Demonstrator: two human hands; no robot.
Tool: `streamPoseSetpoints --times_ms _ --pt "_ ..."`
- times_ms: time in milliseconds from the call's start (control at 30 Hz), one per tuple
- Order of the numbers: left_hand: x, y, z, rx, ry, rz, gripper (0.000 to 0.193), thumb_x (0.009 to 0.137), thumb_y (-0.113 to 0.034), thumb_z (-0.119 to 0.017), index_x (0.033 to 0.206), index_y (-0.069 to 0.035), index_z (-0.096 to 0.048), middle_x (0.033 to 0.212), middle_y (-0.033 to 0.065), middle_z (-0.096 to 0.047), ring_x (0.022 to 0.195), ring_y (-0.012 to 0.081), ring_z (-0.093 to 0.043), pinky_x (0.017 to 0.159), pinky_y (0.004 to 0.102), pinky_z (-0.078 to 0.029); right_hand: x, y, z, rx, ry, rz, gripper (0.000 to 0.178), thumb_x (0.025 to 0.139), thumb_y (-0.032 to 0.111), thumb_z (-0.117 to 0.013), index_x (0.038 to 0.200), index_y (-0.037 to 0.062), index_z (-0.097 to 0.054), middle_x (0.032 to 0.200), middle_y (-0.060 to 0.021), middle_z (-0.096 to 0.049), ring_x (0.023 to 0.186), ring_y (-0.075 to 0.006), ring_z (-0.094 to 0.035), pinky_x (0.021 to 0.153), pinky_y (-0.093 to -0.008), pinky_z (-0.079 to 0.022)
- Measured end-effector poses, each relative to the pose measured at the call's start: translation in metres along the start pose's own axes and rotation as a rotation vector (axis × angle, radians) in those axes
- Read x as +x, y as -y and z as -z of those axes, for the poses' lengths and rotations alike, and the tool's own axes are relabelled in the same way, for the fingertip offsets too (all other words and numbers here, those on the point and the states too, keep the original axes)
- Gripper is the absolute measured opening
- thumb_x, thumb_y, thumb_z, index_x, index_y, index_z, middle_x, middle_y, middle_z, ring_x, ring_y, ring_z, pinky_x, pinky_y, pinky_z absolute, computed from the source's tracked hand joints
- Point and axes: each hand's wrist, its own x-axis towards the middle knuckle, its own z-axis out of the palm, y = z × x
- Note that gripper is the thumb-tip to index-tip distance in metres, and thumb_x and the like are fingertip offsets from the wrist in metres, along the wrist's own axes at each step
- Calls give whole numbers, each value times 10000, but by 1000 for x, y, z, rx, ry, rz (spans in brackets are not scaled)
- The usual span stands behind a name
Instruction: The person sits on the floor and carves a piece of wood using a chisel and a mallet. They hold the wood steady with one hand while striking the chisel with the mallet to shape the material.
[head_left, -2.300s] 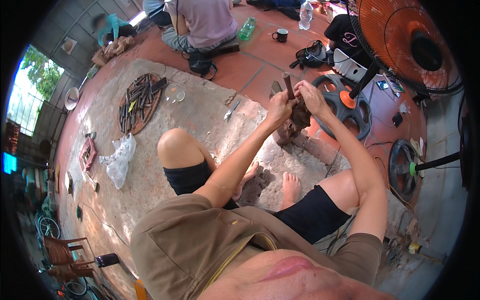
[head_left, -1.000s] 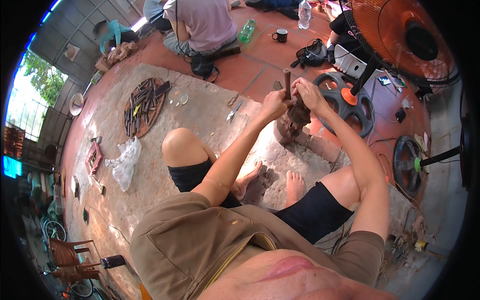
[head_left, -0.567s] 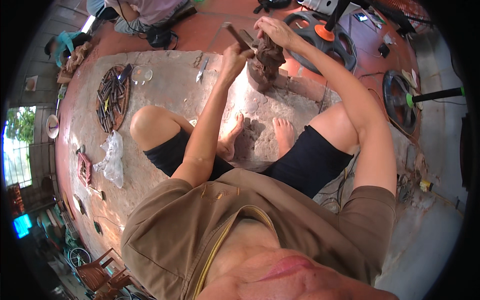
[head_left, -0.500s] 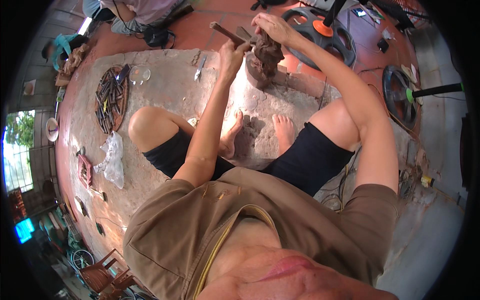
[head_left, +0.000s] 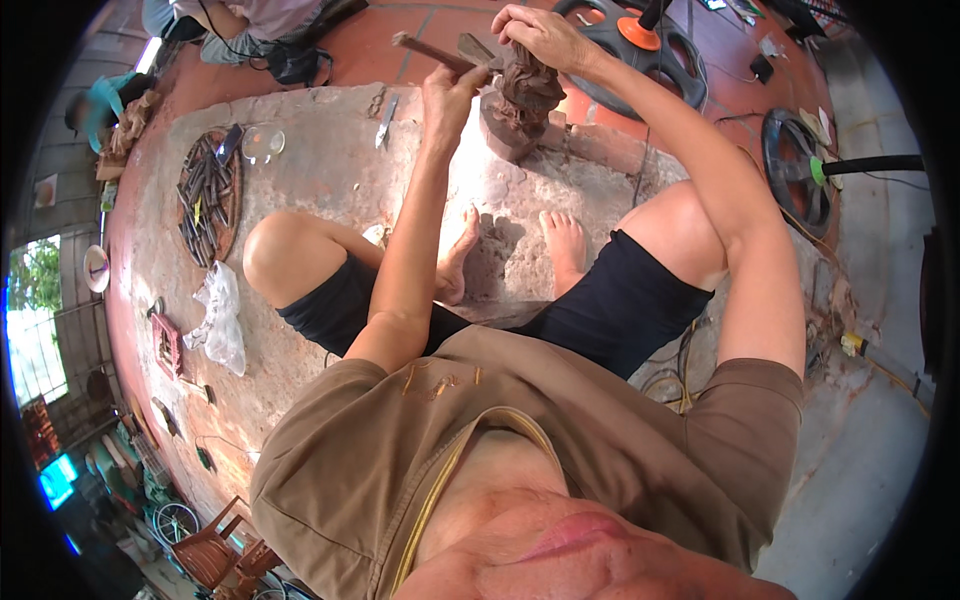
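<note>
One left hand [head_left: 450, 98], closed round stick-like tool [head_left: 427, 49]; right hand [head_left: 546, 38], curled atop knobbly brown piece [head_left: 530, 94], grip unclear, at concrete slab's [head_left: 325, 150] far edge; brace firmly, guide lightly.

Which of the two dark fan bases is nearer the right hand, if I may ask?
The orange-collared base, close by the right hand; the green-collared base stands farther off to the right.

brown carving [head_left: 530, 95]: matt, rough, wood-like | bag [head_left: 222, 322]: filmy plastic | slab [head_left: 325, 150]: rough, matt
</note>
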Motion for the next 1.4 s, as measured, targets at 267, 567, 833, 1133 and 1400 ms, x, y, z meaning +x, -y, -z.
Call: streamPoseSetpoints --times_ms 267,567,833,1133,1400 --pt "-4 13 -13 -73 -125 -46 207 877 -126 -699 1006 36 -685 903 93 -714 833 146 -645 773 292 -505 -16 1 19 8 166 62 310 956 279 -453 1061 35 -614 926 -98 -676 905 -190 -658 825 -330 -491" --pt "-11 19 -30 -163 -51 -115 241 879 -179 -748 1024 3 -687 877 42 -682 836 113 -596 765 297 -475 -24 -23 23 -362 -76 631 186 964 147 -478 981 13 -605 1004 -159 -621 881 -325 -630 789 -387 -508" --pt "-16 -3 -43 438 -242 -686 176 754 -96 -760 818 -43 -604 806 102 -643 809 332 -565 720 434 -436 -28 29 29 172 165 -23 271 994 172 -375 987 3 -586 938 -149 -627 879 -267 -642 798 -366 -499" --pt "-15 -10 -28 400 -115 -400 149 791 -136 -736 888 -28 -705 810 143 -656 777 336 -622 677 444 -479 -29 22 29 16 103 174 274 1011 177 -354 998 8 -569 932 -138 -621 879 -245 -633 798 -348 -495" --pt "-10 -25 -29 596 19 -450 136 850 -126 -702 961 -48 -714 746 139 -652 744 280 -646 674 417 -481 -32 31 34 120 142 90 313 1039 213 -331 1006 5 -563 933 -143 -608 883 -258 -620 810 -358 -481"
